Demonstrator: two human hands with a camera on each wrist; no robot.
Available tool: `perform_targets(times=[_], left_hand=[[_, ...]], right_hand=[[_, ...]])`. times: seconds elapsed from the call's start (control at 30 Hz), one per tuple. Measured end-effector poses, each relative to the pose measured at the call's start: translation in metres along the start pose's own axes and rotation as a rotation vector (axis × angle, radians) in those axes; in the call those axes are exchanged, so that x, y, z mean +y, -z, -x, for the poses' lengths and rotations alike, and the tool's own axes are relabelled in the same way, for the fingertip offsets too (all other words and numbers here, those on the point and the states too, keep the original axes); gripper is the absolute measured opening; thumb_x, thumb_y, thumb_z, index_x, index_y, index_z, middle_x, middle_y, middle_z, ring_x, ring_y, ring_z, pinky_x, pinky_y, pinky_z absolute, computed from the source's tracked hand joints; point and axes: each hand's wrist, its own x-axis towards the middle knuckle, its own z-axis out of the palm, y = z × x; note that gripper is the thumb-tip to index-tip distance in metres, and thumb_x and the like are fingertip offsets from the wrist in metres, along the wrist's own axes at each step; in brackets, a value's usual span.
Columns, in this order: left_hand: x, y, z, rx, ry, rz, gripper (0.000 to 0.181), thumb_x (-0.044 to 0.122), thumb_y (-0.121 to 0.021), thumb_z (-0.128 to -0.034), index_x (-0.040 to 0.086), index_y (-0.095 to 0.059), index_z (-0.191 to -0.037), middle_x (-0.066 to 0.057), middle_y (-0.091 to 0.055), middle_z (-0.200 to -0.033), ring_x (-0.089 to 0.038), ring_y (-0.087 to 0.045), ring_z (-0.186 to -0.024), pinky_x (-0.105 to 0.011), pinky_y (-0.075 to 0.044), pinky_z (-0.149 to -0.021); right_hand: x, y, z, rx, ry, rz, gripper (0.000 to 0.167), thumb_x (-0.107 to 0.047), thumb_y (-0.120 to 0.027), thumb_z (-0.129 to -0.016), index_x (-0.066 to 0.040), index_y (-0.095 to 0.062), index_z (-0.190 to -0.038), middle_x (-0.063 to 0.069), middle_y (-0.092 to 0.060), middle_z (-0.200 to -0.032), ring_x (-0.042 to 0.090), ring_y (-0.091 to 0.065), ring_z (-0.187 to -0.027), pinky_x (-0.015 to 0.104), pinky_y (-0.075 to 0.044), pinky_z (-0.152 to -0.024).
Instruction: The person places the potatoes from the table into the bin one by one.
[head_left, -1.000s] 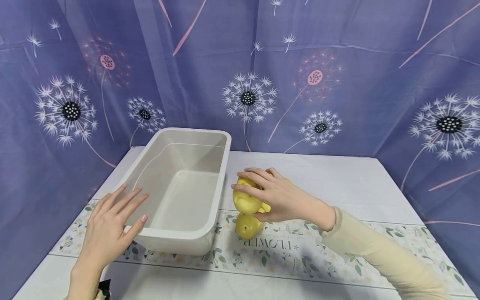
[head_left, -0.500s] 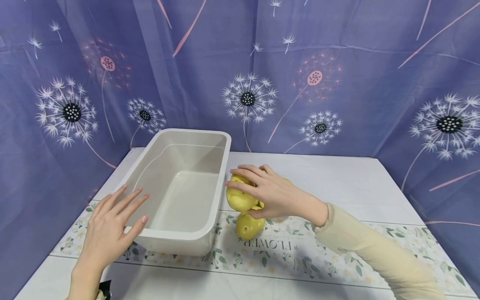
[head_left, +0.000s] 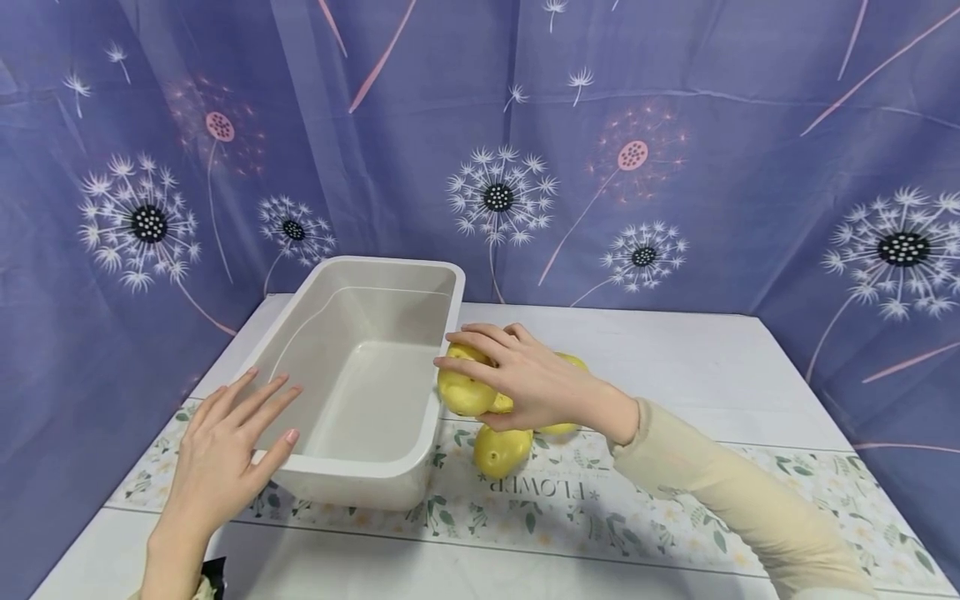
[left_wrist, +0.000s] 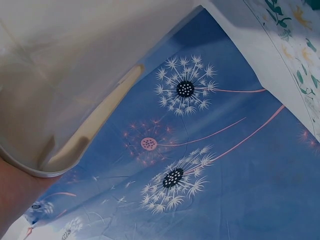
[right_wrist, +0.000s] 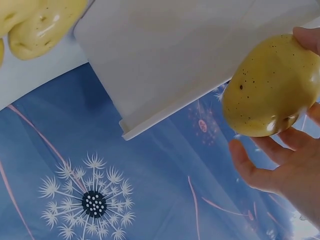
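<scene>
A yellow potato [head_left: 467,392] is in the grip of my right hand [head_left: 528,379], raised beside the bin's right rim. The right wrist view shows the potato [right_wrist: 270,87] between the thumb and fingers of my right hand [right_wrist: 295,162], dark specks on its skin. Another yellow potato [head_left: 502,452] lies on the table below that hand, and more yellow ones [head_left: 573,362] are partly hidden behind it. My left hand [head_left: 221,458] lies with spread fingers over the near left rim of the light grey bin [head_left: 431,392]; the left wrist view shows the bin [left_wrist: 75,65] close up.
The white table [head_left: 660,358] carries a floral band with the word FLOWER [head_left: 536,487]. Behind and at both sides hangs a blue-purple curtain [head_left: 405,167] with dandelion prints. The bin stands on the left part of the table.
My right hand has carried the potato left toward the bin's rim and slightly up, uncovering more of the potatoes behind. The left hand looks unmoved.
</scene>
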Motion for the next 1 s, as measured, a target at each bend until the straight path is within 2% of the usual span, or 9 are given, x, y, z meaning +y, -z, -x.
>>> perform_targets(times=[0.27, 1.0], left_hand=[[-0.001, -0.001, 0.000, 0.000, 0.002, 0.002, 0.043, 0.034, -0.054, -0.0803, 0.016, -0.058, -0.119, -0.012, -0.057, -0.122, -0.031, -0.038, -0.126, -0.049, -0.023, -0.107], [-0.001, -0.001, 0.000, -0.010, 0.000, 0.000, 0.042, 0.034, -0.054, -0.0814, 0.017, -0.057, -0.120, -0.013, -0.057, -0.122, -0.030, -0.037, -0.127, -0.048, -0.022, -0.107]], right_hand=[[0.001, -0.001, -0.007, 0.046, 0.015, -0.004, 0.072, -0.041, -0.066, -0.068, -0.022, -0.040, -0.133, 0.007, -0.042, -0.135, 0.022, -0.037, -0.125, 0.036, -0.039, -0.080], [0.003, 0.005, -0.022, 0.036, 0.011, -0.008, 0.071, -0.040, -0.068, -0.066, -0.024, -0.043, -0.131, 0.007, -0.043, -0.133, 0.022, -0.036, -0.124, 0.036, -0.037, -0.084]])
